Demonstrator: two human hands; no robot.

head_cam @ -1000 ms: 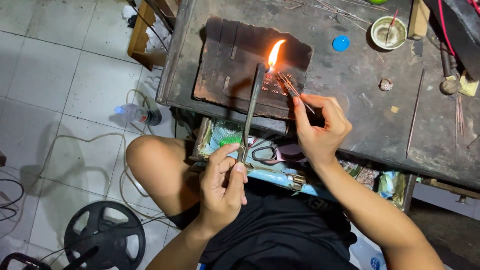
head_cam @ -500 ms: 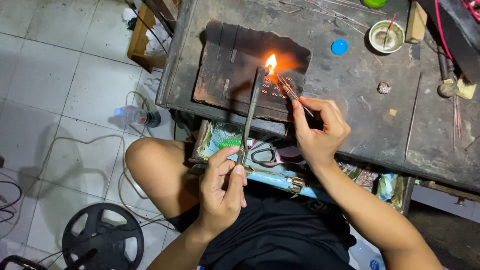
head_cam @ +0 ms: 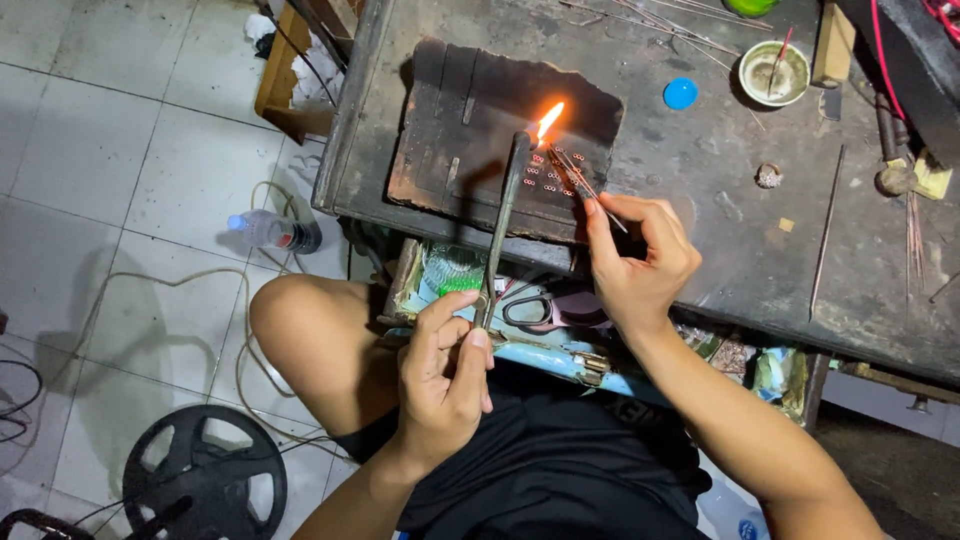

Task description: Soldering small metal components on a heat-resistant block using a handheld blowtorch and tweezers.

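Note:
My left hand grips the rear end of a long metal torch that angles up over the workbench, with an orange flame at its tip. My right hand pinches thin tweezers whose tips reach toward rows of small metal rings lying on a charred dark board. The flame burns just above those rings.
The worn workbench carries a blue cap, a small white bowl, thin wires and a rod. An open drawer with scissors sits below. On the tiled floor lie a plastic bottle, a hose and a black wheel.
The flame has grown shorter and then steadied over the rings. Both hands hold nearly the same positions, with the tweezers still near the rings.

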